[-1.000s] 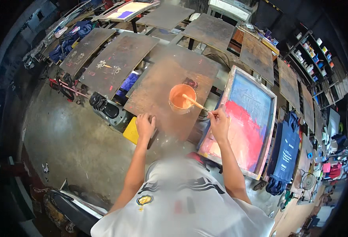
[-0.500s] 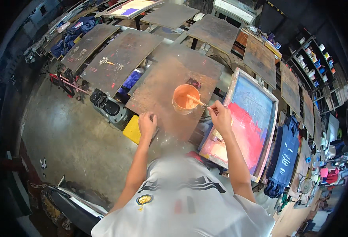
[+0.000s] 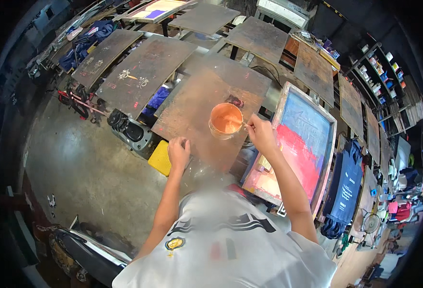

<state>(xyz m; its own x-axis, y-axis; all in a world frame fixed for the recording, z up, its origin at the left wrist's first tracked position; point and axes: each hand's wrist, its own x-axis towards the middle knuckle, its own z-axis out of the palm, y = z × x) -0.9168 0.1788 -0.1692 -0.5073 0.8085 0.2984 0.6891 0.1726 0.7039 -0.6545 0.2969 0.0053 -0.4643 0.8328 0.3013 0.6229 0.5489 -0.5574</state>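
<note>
An orange-stained tub (image 3: 215,134) with orange paint (image 3: 225,118) inside stands on a worn dark board (image 3: 197,103) in front of me. My right hand (image 3: 262,134) is closed around the end of a paint-coated stirring stick (image 3: 238,122), just right of the tub's rim. The stick's other end dips into the paint and blends with its colour. At the board's near left edge rests my left hand (image 3: 179,151), fingers curled in with nothing visible in them. Beside it, a yellow block-like thing (image 3: 160,158) shows below the board.
Right of my right arm leans a framed printing screen (image 3: 303,144) with blue and pinkish-red areas. Dark bags (image 3: 344,187) hang beyond it. More boards (image 3: 146,72) stand in rows ahead. A grey machine-like object (image 3: 132,132) sits on the left, and a motorbike seat (image 3: 84,252) is low left.
My right hand has shifted slightly up and left, taking the stick's handle closer to the tub's rim. Less of the stick shows above the paint. My left hand has barely moved.
</note>
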